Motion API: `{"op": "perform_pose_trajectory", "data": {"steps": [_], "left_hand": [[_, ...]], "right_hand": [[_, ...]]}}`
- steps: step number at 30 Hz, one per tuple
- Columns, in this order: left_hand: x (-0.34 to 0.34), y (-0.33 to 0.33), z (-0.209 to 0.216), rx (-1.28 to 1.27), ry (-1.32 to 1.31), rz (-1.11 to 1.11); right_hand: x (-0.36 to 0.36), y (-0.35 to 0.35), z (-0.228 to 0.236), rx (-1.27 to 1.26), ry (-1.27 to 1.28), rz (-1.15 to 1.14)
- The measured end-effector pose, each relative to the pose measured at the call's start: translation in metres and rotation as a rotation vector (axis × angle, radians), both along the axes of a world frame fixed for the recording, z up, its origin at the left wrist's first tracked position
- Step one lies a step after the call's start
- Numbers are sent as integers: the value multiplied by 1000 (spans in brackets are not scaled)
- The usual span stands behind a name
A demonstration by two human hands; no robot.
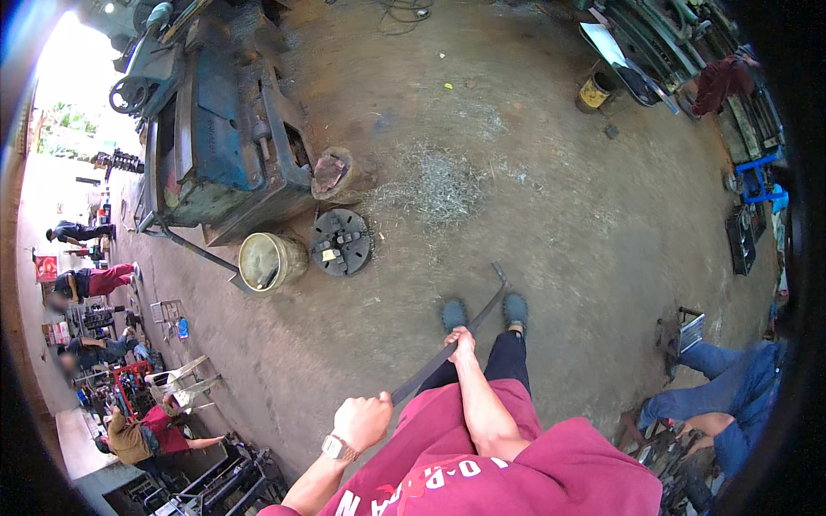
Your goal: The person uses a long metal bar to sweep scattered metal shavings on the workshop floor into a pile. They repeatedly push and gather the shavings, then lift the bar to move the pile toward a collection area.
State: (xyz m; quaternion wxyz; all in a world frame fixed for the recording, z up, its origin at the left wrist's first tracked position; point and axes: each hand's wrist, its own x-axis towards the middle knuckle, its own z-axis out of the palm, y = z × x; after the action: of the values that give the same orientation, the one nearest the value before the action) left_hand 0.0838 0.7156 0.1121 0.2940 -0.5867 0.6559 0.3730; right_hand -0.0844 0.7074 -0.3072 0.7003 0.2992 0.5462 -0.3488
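1. Left hand (361, 421) and right hand (462, 344) are both wrapped around a long, dark, flat metal-looking bar (421, 374).
2. The bar lies on the near side of the loose, silvery heap of metal shavings (439, 185), apart from it.
3. Gathering looks partly done: loose strands (516, 172) lie scattered right of the heap.

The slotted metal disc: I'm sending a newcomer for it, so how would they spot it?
Find the big bluish machine at upper left. Below it in the picture stands a pale bucket; the disc lies just right of that. Unlike the bucket, it is dark and slotted, with a pale block on it.
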Motion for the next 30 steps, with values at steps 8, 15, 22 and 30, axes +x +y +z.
{"op": "perform_pose_trajectory", "data": {"steps": [8,15,22,30], "left_hand": [[4,-67,-6,-62,-44,2],[16,-172,-48,-105,-111,39],[24,-185,-44,23,-109,442],[-13,-84,13,128,42,1149]], "right_hand": [[27,-108,32,-9,19,-89],[60,-249,2,-65,94,100],[91,-306,14,-162,200,451],[121,-253,92,-415,356,949]]}}
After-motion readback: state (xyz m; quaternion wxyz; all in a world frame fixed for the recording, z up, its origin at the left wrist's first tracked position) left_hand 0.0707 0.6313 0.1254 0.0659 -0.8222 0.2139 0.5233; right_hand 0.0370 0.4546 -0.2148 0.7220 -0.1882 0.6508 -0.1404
